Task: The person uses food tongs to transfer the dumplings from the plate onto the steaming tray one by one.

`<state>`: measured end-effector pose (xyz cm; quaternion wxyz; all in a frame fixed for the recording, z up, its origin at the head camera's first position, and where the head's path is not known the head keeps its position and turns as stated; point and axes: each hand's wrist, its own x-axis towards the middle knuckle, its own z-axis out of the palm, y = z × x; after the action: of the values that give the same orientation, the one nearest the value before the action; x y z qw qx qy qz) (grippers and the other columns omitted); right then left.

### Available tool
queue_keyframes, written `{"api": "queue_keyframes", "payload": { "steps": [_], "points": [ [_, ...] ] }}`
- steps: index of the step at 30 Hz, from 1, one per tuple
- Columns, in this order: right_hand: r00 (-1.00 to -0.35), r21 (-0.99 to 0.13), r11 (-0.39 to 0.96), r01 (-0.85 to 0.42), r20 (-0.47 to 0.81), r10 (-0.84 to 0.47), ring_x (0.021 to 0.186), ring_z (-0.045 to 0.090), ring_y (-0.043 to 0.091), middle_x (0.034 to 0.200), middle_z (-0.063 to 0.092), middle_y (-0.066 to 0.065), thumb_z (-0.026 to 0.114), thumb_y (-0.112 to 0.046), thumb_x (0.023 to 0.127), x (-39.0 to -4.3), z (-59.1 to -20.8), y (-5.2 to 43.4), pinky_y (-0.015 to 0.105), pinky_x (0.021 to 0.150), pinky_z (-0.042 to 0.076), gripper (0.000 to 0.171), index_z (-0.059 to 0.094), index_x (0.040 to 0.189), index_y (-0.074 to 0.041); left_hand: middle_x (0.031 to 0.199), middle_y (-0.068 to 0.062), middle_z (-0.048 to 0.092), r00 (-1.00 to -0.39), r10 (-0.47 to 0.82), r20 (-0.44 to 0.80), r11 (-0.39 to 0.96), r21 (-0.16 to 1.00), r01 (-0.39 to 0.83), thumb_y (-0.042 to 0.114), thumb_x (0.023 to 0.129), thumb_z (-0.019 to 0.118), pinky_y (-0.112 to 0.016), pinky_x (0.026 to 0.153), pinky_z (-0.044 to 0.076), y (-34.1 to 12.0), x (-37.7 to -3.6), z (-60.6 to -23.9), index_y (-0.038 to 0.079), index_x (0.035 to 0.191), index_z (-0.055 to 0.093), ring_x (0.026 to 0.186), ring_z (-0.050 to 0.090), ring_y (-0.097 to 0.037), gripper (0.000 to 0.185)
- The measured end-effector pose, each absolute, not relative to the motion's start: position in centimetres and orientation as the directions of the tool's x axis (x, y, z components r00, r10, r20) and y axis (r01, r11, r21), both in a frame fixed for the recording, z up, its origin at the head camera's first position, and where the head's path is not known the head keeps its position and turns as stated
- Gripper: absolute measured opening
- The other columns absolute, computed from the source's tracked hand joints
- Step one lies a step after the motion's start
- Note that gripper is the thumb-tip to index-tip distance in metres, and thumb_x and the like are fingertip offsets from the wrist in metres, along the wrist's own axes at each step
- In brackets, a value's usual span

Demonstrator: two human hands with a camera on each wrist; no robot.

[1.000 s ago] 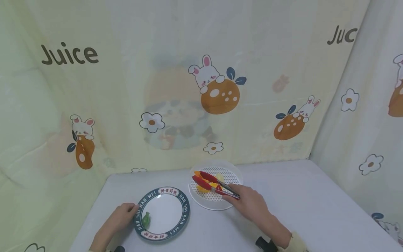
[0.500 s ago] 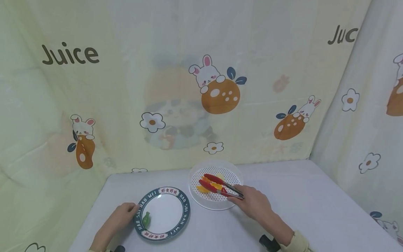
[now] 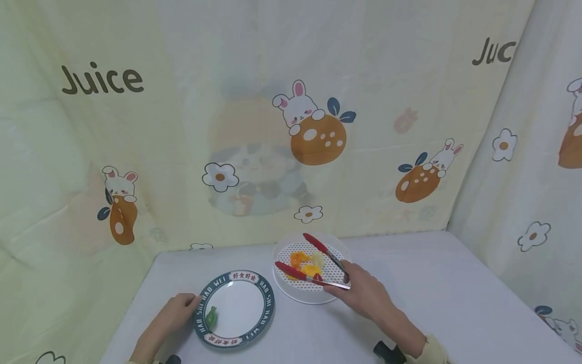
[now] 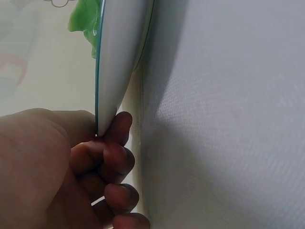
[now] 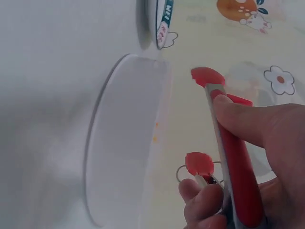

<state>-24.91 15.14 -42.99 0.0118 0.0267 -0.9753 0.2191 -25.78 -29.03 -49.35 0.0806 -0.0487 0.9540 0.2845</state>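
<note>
- Far left and along the back: pale curtain point(image 3: 182, 126) printed with rabbits, oranges, flowers and the word "Juice".
- Near left: left hand point(image 3: 175, 312) resting on the white table point(image 3: 454, 293), fingers curled under and thumb against the left rim of the plate; seen from the left wrist, fingertips point(image 4: 119, 129) tucked beneath the plate's edge, pinching it.
- Just right of that hand: round plate point(image 3: 236, 298) with dark green lettered border and white middle, flat on the table.
- On the plate's left part, close to the hand: one small green piece point(image 3: 210, 317); also visible as a green shape point(image 4: 86, 21) at the top of the left wrist view.
- Right of the plate and a little farther away: white perforated strainer dish point(image 3: 295, 293), rim near the plate's rim; touching or just apart, cannot tell.
- Inside the dish: orange and yellow food pieces point(image 3: 303, 263) with a pale piece beside them.
- Over the dish: red-tipped tongs point(image 3: 313, 263), arms spread wide, one tip at the far side of the food and one at the near left side; nothing visibly clamped between the tips.
- Near right: right hand point(image 3: 364, 290) wrapped round the tongs' handle end, thumb point(image 5: 248, 124) on the upper arm and fingers under the lower arm, grip loose enough to let the arms stand apart.
</note>
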Motion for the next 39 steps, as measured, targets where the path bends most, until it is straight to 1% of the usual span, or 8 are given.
{"api": "queue_keyframes", "payload": {
  "steps": [6, 8, 11, 14, 20, 24, 29, 39],
  "points": [
    [-0.999, -0.486, 0.873, -0.04, 0.016, -0.037, 0.101, 0.057, 0.024, 0.13, 0.062, 0.012, 0.075, -0.066, 0.077, -24.4, -42.2, 13.9, 0.046, 0.087, 0.057, 0.097, 0.046, 0.147, -0.006, 0.082, 0.002, 0.068, -0.981, -0.052, -0.187, 0.827, 0.543, -0.147, 0.029, 0.104, 0.05, -0.042, 0.082, 0.057, -29.1, -25.8, -49.5, 0.002, 0.106, 0.071, 0.08, 0.062, -0.013, 0.034],
    [-0.999, -0.498, 0.866, -0.037, 0.007, -0.038, 0.102, 0.057, 0.022, 0.131, 0.062, 0.011, 0.076, -0.067, 0.076, -24.3, -42.1, 13.4, 0.046, 0.088, 0.057, 0.097, 0.047, 0.147, -0.008, 0.078, 0.002, 0.065, -0.982, -0.052, -0.183, 0.822, 0.55, -0.146, 0.028, 0.104, 0.05, -0.04, 0.078, 0.056, -29.1, -25.7, -49.5, 0.003, 0.103, 0.071, 0.077, 0.059, -0.013, 0.033],
    [-0.999, -0.511, 0.859, -0.037, -0.008, -0.047, 0.096, 0.055, 0.019, 0.117, 0.065, 0.005, 0.078, -0.065, 0.074, -24.0, -42.2, 12.5, 0.038, 0.08, 0.056, 0.096, 0.047, 0.147, -0.01, 0.076, 0.002, 0.063, -0.983, -0.05, -0.175, 0.821, 0.553, -0.14, 0.028, 0.104, 0.05, -0.038, 0.075, 0.054, -29.0, -25.6, -49.5, 0.004, 0.1, 0.071, 0.075, 0.057, -0.013, 0.032],
    [-0.997, -0.523, 0.85, -0.057, -0.014, -0.075, 0.088, 0.054, 0.015, 0.103, 0.062, 0.0, 0.079, -0.064, 0.074, -23.7, -42.5, 11.5, 0.029, 0.069, 0.05, 0.093, 0.049, 0.145, -0.012, 0.075, 0.001, 0.062, -0.983, -0.053, -0.176, 0.819, 0.556, -0.143, 0.028, 0.104, 0.049, -0.036, 0.072, 0.053, -29.1, -25.6, -49.6, 0.005, 0.097, 0.07, 0.074, 0.056, -0.014, 0.031],
    [-0.983, -0.598, 0.796, -0.096, -0.069, -0.17, 0.078, 0.052, 0.014, 0.09, 0.055, 0.0, 0.082, -0.059, 0.073, -22.7, -43.5, 9.4, 0.026, 0.06, 0.047, 0.082, 0.054, 0.135, -0.012, 0.074, 0.001, 0.061, -0.981, -0.053, -0.188, 0.823, 0.549, -0.15, 0.029, 0.104, 0.049, -0.034, 0.07, 0.052, -29.3, -25.7, -49.8, 0.007, 0.095, 0.07, 0.073, 0.055, -0.014, 0.032],
    [-0.965, -0.624, 0.767, -0.147, -0.081, -0.251, 0.077, 0.051, 0.014, 0.088, 0.054, -0.001, 0.082, -0.059, 0.074, -22.0, -44.3, 8.0, 0.026, 0.059, 0.046, 0.077, 0.055, 0.131, -0.013, 0.079, 0.001, 0.065, -0.979, -0.057, -0.198, 0.824, 0.544, -0.158, 0.03, 0.104, 0.05, -0.04, 0.078, 0.056, -29.3, -25.8, -49.7, 0.004, 0.101, 0.071, 0.079, 0.059, -0.013, 0.033],
    [-0.935, -0.608, 0.766, -0.209, -0.104, -0.338, 0.078, 0.05, 0.013, 0.089, 0.053, -0.001, 0.079, -0.061, 0.076, -21.8, -45.4, 6.2, 0.027, 0.059, 0.043, 0.074, 0.055, 0.129, -0.017, 0.088, 0.0, 0.07, -0.977, -0.063, -0.203, 0.83, 0.534, -0.165, 0.03, 0.104, 0.052, -0.047, 0.089, 0.056, -29.3, -25.9, -49.6, 0.0, 0.109, 0.07, 0.087, 0.065, -0.015, 0.035],
    [-0.892, -0.561, 0.788, -0.252, -0.18, -0.414, 0.083, 0.051, 0.01, 0.095, 0.056, -0.003, 0.077, -0.064, 0.076, -21.8, -46.5, 2.8, 0.026, 0.067, 0.047, 0.084, 0.053, 0.141, -0.016, 0.08, 0.0, 0.064, -0.979, -0.061, -0.193, 0.834, 0.529, -0.156, 0.028, 0.103, 0.053, -0.041, 0.08, 0.056, -29.2, -26.3, -49.6, 0.003, 0.103, 0.072, 0.077, 0.057, -0.015, 0.031]
  ]
}}
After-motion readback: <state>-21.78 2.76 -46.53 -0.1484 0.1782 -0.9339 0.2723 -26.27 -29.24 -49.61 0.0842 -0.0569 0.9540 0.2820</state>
